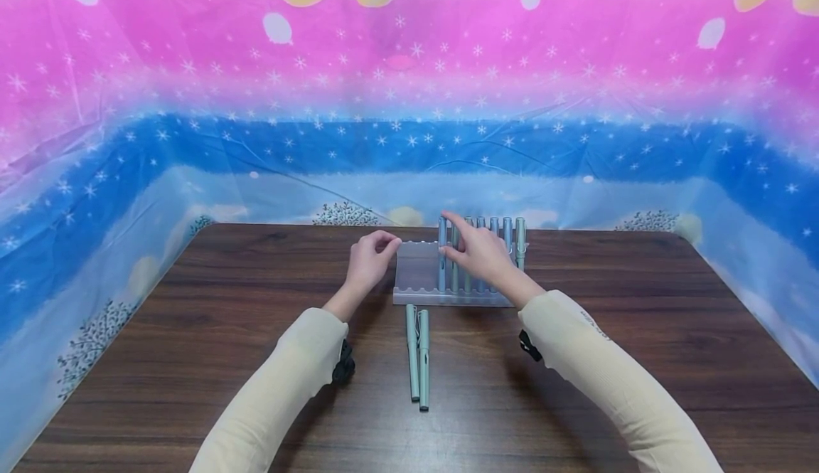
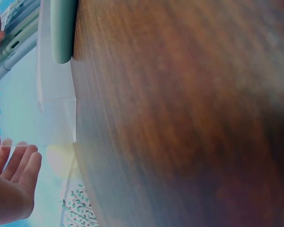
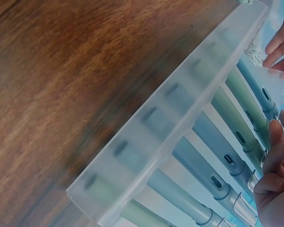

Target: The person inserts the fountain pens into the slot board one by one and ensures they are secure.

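Note:
A clear plastic pen rack (image 1: 419, 270) stands on the table with several blue and green fountain pens upright in its right part. My left hand (image 1: 373, 258) pinches the rack's upper left corner; in the left wrist view that hand (image 2: 14, 182) has its fingertips at the see-through edge. My right hand (image 1: 483, 251) holds the leftmost blue pen (image 1: 442, 263), index finger at its top and thumb lower on its side. In the right wrist view, the pen's lower end (image 3: 255, 82) sits at the rack's front ledge. Its cap is partly hidden by the right hand (image 3: 277, 177).
Two green pens (image 1: 412, 359) (image 1: 424, 370) lie side by side on the brown wooden table (image 1: 256, 302), just in front of the rack. A patterned pink and blue cloth (image 1: 397, 139) hangs behind the table and along its sides.

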The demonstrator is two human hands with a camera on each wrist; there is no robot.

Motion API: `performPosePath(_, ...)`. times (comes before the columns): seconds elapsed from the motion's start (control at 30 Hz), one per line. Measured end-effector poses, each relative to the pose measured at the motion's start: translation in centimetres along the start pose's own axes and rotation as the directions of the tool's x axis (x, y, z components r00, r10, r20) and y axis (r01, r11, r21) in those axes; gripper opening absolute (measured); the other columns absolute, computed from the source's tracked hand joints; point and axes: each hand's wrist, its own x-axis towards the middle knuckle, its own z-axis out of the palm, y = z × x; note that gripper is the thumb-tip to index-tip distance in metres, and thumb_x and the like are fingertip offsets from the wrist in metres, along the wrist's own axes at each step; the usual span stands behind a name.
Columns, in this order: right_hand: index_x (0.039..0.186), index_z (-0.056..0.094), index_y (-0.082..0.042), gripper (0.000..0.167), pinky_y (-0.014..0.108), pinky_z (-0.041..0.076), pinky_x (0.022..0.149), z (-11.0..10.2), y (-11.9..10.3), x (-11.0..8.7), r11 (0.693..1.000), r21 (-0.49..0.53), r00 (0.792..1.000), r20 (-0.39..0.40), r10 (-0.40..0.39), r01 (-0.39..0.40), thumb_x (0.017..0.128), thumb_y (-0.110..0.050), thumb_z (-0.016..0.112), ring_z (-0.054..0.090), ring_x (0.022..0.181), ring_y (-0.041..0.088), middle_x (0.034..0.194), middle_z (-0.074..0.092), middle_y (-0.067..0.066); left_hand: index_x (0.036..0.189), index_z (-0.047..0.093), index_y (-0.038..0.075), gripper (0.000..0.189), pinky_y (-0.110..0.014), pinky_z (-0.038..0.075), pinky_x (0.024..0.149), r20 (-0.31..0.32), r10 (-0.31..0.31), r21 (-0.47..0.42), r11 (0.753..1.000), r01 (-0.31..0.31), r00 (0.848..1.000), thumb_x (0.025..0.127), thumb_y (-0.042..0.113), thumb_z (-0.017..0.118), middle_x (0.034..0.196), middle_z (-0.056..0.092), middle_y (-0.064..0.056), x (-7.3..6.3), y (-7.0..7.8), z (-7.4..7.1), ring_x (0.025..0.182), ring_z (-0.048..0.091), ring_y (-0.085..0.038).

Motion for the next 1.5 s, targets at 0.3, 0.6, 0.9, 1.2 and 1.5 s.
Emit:
performPosePath(0.3, 0.137, 0.031, -0.019, 0.062, 0.027, 0.035, 0.04, 0.0, 0.2, -0.3, 0.998, 0.034, 0.996, -0.077, -0.047, 0.049, 0.084, -0.029, 0.06, 0.043, 0.044, 0.012, 0.057, 0.048, -0.005, 0.094, 0.064, 0.003, 0.02, -0.034, 0.042, 0.08, 0.001, -0.005, -0.012, 1.0, 0.005, 1.0, 0.087, 0.02, 0.056, 0.095, 0.063, -0.009, -0.1, 0.0, 0.0, 0.09, 0.056, -0.021)
performPosePath(0.6, 0.131, 0.04, -0.014, 0.053, 0.026, 0.032, 0.038, 0.6, 0.7, -2.0, 0.987, 0.079, 0.982, -0.14, -0.125, 0.137, 0.083, -0.026, 0.062, 0.039, 0.041, 0.009, 0.057, 0.047, -0.008, 0.094, 0.064, 0.003, 0.021, -0.035, 0.042, 0.08, 0.001, 0.0, -0.009, 1.0, 0.0, 1.0, 0.088, 0.021, 0.056, 0.095, 0.063, -0.009, -0.1, 0.1, -0.1, 0.089, 0.056, -0.021)
performPosePath(0.9, 0.122, 0.048, -0.013, 0.043, 0.024, 0.034, 0.037, 1.6, 0.4, -4.0, 0.984, 0.122, 0.99, -0.081, -0.117, 0.127, 0.083, -0.027, 0.062, 0.042, 0.043, 0.006, 0.058, 0.049, -0.012, 0.094, 0.064, 0.003, 0.02, -0.034, 0.042, 0.08, -0.005, 0.005, -0.01, 1.0, -0.005, 1.0, 0.087, 0.02, 0.057, 0.095, 0.063, -0.009, -0.1, 0.1, -0.1, 0.09, 0.056, -0.021)
performPosePath(1.2, 0.113, 0.055, -0.012, 0.035, 0.024, 0.036, 0.039, 2.5, 0.0, -5.2, 0.983, 0.161, 0.996, 0.022, -0.088, 0.084, 0.083, -0.027, 0.062, 0.045, 0.045, 0.006, 0.06, 0.051, -0.012, 0.094, 0.064, 0.003, 0.019, -0.034, 0.042, 0.079, -0.002, 0.001, -0.017, 1.0, -0.001, 1.0, 0.087, 0.02, 0.056, 0.094, 0.063, -0.009, -0.1, 0.0, -0.1, 0.088, 0.056, -0.021)
performPosePath(1.5, 0.107, 0.058, -0.01, 0.031, 0.024, 0.039, 0.041, 2.9, -0.5, -5.7, 0.978, 0.195, 0.986, 0.13, -0.104, 0.077, 0.081, -0.027, 0.063, 0.047, 0.046, 0.006, 0.059, 0.052, -0.011, 0.094, 0.064, 0.003, 0.02, -0.034, 0.042, 0.08, -0.001, 0.002, -0.012, 1.0, -0.002, 1.0, 0.087, 0.02, 0.056, 0.094, 0.063, -0.009, -0.1, 0.0, -0.1, 0.088, 0.056, -0.021)
